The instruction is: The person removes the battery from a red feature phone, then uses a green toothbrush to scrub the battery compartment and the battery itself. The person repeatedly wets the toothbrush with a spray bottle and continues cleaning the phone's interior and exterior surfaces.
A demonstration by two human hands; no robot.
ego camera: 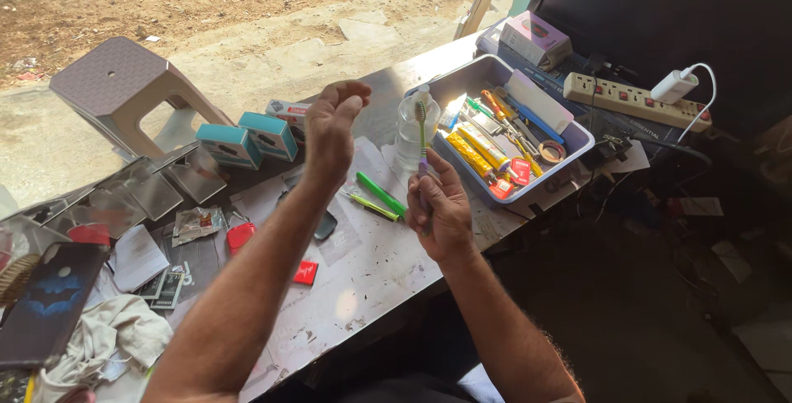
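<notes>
head cam, we're looking down at a messy workbench (363, 287). our right hand (437, 209) has its fingers wrapped around a toothbrush (421, 135), bristles up, held just in front of a clear plastic bottle (410, 131) and beside the grey tray (569, 143) of tools. our left hand (330, 127) is raised above the bench, fingers loosely curled, holding nothing we can see. a green marker (380, 193) lies between the hands.

You are working with both forearms showing bare from wrist to elbow, no sleeves reaching into view. Your left hand (334, 127) and right hand (437, 209) are wearing no gloves, rings, watch or bands. Fine hair is showing along both forearms, thicker near your right elbow, and your nails are looking short.
</notes>
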